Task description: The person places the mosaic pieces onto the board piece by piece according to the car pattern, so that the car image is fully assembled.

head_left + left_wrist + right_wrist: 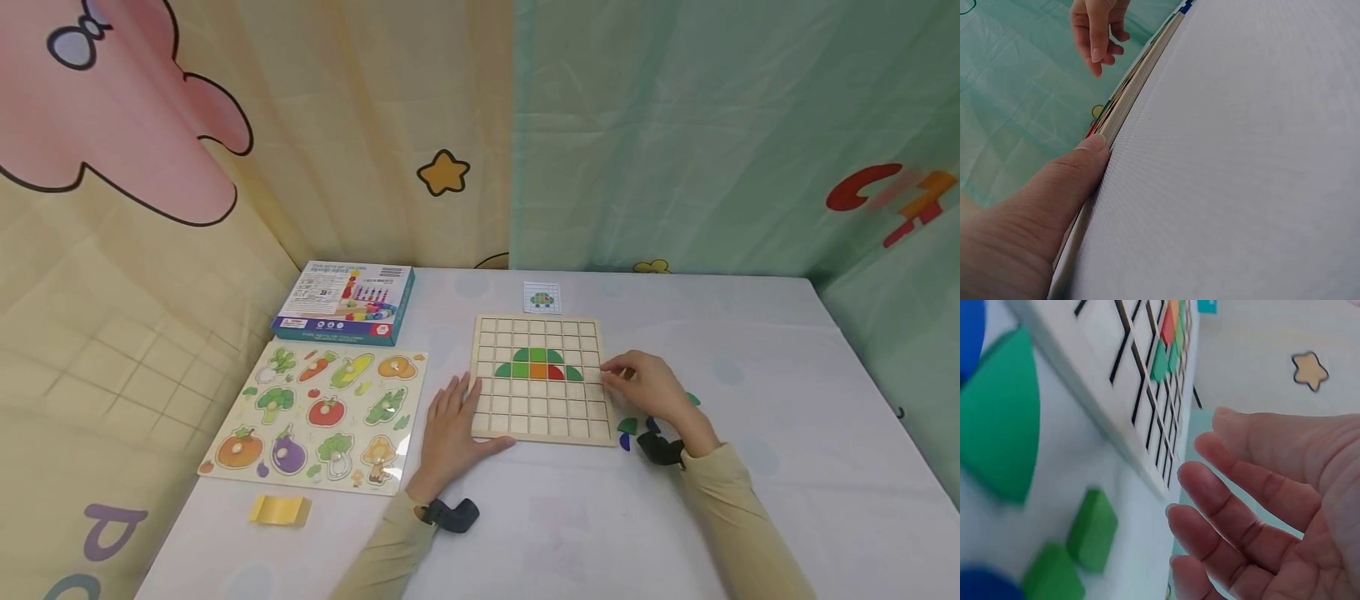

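A wooden grid board (540, 408) lies flat, with green, orange and red pieces (537, 371) set into a dome-like shape in its cells. My left hand (448, 425) rests along the board's left side, fingers straight, and its thumb (1072, 181) touches the front edge. Over the board's right edge hovers my right hand (648, 385). Its fingers are loosely bent, and the right wrist view shows nothing between thumb and fingertips. Below that hand lie loose pieces: a green quarter-round piece (1004, 419), small green blocks (1092, 531) and blue pieces (625, 442).
A small pattern card (542, 298) lies behind the board. To the left are a vegetable puzzle board (352, 433), a boxed toy set (341, 304) and a folded yellow piece (280, 510). Printed curtains (375, 125) stand behind the table.
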`<state>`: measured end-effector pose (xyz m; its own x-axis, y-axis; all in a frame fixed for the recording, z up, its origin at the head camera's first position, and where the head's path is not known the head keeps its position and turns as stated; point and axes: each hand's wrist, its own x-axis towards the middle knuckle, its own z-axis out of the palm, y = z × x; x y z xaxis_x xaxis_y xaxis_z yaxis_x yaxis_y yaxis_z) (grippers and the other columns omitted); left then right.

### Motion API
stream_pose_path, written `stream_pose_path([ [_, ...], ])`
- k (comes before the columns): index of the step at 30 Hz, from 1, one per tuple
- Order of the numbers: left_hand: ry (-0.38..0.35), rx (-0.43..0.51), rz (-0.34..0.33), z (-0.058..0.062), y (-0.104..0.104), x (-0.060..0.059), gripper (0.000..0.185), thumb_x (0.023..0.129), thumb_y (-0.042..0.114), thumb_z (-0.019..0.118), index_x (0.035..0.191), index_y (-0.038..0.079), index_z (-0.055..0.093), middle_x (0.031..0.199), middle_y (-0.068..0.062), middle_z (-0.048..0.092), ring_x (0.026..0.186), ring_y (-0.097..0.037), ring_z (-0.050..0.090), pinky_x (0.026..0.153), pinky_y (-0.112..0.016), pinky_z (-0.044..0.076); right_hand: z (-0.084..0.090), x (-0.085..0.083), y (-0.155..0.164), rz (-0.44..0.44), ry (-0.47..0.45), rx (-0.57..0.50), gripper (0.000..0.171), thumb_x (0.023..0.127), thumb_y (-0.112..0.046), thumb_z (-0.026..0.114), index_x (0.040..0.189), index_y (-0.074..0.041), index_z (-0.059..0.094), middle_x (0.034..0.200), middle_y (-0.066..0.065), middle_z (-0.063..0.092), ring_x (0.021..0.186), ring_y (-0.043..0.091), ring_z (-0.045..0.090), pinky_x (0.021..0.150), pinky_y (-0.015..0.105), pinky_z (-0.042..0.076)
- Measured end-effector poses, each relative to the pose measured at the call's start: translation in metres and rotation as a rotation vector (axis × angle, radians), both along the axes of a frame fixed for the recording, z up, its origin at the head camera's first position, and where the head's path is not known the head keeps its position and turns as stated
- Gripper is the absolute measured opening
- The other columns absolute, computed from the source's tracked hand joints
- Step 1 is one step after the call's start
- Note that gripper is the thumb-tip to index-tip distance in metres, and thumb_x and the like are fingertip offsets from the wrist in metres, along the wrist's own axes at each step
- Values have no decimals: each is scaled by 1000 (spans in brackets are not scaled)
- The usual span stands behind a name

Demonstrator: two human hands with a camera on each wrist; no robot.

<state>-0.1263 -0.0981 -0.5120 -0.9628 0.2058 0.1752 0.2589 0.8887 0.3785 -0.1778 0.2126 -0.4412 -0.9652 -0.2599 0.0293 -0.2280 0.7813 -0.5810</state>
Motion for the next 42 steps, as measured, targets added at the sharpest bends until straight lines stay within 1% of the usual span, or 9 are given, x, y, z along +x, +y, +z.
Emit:
stream_pose_path([
  [6, -2, 0, 1, 0, 0, 0, 106, 66, 75, 60, 146, 11, 29, 153, -8, 22, 142, -25, 14, 115, -43, 11, -5, 8, 41, -81, 97, -43, 26, 88, -26, 64, 101, -5, 70, 91, 10, 65, 76, 21, 55, 53, 27, 43],
  [11, -11, -2, 0, 0, 0, 0, 107, 66, 75, 60, 146, 12, 28, 153, -8, 21, 142, -25, 13, 115, -43, 11, -51, -2, 91, -176, 160, 23, 36, 87, -47, 58, 100, -16, 70, 88, 1, 64, 76, 16, 53, 50, 25, 42],
  [14, -13, -7, 3, 0, 0, -1, 107, 66, 75, 60, 146, 13, 27, 153, -7, 20, 142, -24, 12, 115, -43, 11, -66, -4, 112, -204, 144, 65, 44, 85, -55, 53, 100, -17, 69, 89, 1, 64, 77, 17, 52, 51, 25, 41],
  [17, -11, -9, 4, -1, 0, -1, 107, 66, 75, 60, 146, 13, 27, 153, -7, 21, 142, -24, 12, 115, -43, 11, -55, 4, 114, -219, 110, 63, 46, 86, -53, 53, 100, -12, 69, 90, 7, 65, 78, 21, 53, 52, 25, 40],
  [21, -11, -10, 3, -1, 0, -1, 107, 66, 75, 60, 147, 13, 27, 153, -7, 20, 142, -24, 12, 115, -43, 11, -26, 22, 101, -258, 53, 33, 35, 87, -38, 62, 96, -5, 69, 85, 10, 65, 75, 22, 53, 52, 27, 40],
  [24, -9, -10, 2, -1, 0, -1, 107, 66, 75, 60, 147, 13, 27, 153, -7, 20, 142, -24, 12, 115, -43, 11, -15, 30, 94, -269, 6, 29, 31, 84, -27, 67, 97, 1, 66, 83, 13, 64, 74, 24, 53, 55, 29, 40],
  [28, 1, -7, -2, -1, 0, 0, 107, 66, 75, 60, 146, 12, 28, 153, -8, 22, 142, -25, 14, 115, -43, 12, -13, 35, 93, -273, -35, 62, 34, 81, -23, 70, 100, 5, 64, 87, 17, 65, 78, 28, 57, 61, 31, 42],
  [34, 6, -10, -2, 0, 1, 0, 106, 66, 75, 60, 146, 11, 29, 153, -9, 22, 141, -25, 14, 114, -44, 12, -16, 35, 97, -325, -77, 84, 38, 80, -28, 71, 100, 4, 64, 82, 12, 62, 74, 23, 53, 58, 27, 38],
  [42, -15, -18, 4, 0, 1, -1, 107, 66, 76, 59, 146, 12, 28, 153, -7, 21, 142, -24, 13, 115, -43, 11, -16, 34, 95, -325, -79, 76, 31, 79, -25, 72, 91, 4, 64, 76, 9, 61, 69, 20, 51, 57, 26, 37],
])
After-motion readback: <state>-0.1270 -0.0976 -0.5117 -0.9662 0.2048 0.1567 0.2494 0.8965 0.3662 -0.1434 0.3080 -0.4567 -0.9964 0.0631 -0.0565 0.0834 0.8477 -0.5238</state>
